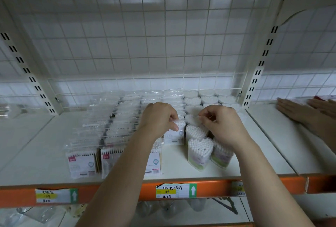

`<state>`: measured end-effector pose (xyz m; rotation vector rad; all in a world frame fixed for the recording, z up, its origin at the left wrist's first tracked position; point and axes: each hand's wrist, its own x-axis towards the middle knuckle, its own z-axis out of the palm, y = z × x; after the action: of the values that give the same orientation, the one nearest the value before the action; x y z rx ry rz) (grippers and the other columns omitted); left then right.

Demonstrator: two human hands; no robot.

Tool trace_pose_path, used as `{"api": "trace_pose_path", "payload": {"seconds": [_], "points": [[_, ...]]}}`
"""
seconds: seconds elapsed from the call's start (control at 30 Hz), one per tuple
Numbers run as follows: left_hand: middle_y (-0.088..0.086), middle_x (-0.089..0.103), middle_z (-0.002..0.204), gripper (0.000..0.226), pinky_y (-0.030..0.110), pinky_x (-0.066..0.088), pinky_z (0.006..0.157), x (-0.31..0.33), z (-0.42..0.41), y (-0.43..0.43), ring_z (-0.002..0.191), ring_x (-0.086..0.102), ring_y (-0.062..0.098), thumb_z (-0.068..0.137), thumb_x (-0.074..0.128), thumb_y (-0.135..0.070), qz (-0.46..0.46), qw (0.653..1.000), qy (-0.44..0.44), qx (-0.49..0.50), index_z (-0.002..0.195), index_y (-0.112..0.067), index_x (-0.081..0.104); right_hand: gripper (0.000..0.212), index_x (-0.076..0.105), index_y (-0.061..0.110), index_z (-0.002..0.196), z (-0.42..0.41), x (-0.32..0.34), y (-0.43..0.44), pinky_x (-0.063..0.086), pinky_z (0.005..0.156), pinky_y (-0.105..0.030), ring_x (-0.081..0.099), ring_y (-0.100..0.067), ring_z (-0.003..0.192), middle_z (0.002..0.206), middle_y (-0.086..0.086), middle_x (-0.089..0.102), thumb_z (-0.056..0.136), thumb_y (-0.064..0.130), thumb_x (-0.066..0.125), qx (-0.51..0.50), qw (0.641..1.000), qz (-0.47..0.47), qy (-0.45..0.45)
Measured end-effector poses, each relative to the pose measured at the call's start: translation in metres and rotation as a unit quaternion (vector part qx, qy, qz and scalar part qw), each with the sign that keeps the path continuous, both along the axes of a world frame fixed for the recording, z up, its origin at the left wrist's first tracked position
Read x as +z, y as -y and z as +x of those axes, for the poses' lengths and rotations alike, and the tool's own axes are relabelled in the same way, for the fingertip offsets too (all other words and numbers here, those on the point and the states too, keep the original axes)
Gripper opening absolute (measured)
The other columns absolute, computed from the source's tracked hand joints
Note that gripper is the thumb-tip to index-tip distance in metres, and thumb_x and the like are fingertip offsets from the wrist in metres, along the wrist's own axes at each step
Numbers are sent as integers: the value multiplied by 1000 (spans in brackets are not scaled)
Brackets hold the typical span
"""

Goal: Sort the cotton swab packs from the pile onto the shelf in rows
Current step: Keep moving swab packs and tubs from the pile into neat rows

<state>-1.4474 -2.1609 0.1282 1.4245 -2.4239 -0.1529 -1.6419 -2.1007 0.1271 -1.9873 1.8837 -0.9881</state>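
Observation:
Flat bagged cotton swab packs (81,163) stand in rows on the white shelf (181,172), running from front to back. To their right stand heart-shaped tubs of swabs (200,152) in rows. My left hand (158,117) pinches the top of an upright flat pack (177,134) in the row next to the tubs. My right hand (221,125) is closed with its fingertips on the top of a heart-shaped tub (192,119) just behind the front tubs. What the right fingers grip is partly hidden.
A wire grid back panel (163,45) and slotted uprights (258,74) frame the bay. An orange front rail (127,190) carries paper labels (176,190). Another person's hands (300,110) rest on the neighbouring shelf at right. Clear items lie on the shelf below.

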Motion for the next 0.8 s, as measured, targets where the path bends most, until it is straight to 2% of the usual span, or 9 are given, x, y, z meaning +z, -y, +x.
{"api": "trace_pose_path", "payload": {"seconds": [0.13,0.23,0.33,0.43,0.6,0.7,0.8], "points": [[-9,69,89,29,27,31,74,-2,1,6,88,57,12,68,82,-37,15,1000,-11,-2,93,-25,72,9,70,21,85,1,1,-1,51,71,-34,61,-10,71,78,9,68,85,16,62,2,1000,0,0],[-7,66,92,29,31,39,81,-3,3,3,90,58,14,70,81,-35,22,1000,-11,-15,94,-23,70,9,69,22,84,5,2,-2,51,71,-34,61,-9,71,78,10,67,84,15,62,7,1000,-1,-1],[-7,62,94,26,33,48,83,-4,11,-4,89,62,15,76,78,-30,40,995,-92,-24,99,-23,69,8,69,23,84,13,6,-1,51,71,-34,61,-11,72,80,9,68,84,19,62,14,1000,-1,-7],[-6,64,95,23,34,49,81,-6,28,-13,88,61,14,83,67,-38,-32,988,-151,-5,101,-23,69,7,70,24,83,25,8,3,50,71,-32,62,-12,76,81,10,68,84,20,63,23,1000,-13,-13],[-5,66,90,26,35,45,77,-15,83,-35,82,62,20,89,49,-40,-194,970,-74,125,91,-22,68,12,72,19,87,77,11,9,44,69,-24,58,-12,79,85,4,66,86,13,62,93,993,-67,-12],[-6,66,90,34,34,43,78,-12,107,-46,83,61,19,91,39,-43,-202,963,-48,173,93,-25,67,11,72,17,89,105,12,13,44,71,-23,58,-12,82,87,3,66,87,13,62,125,989,-82,2],[-4,68,91,35,36,43,78,-13,158,-71,83,62,21,93,39,-41,-208,949,-63,228,98,-22,67,12,72,19,90,157,10,12,43,72,-18,58,-11,84,90,4,66,87,13,61,181,980,-78,5]]}}
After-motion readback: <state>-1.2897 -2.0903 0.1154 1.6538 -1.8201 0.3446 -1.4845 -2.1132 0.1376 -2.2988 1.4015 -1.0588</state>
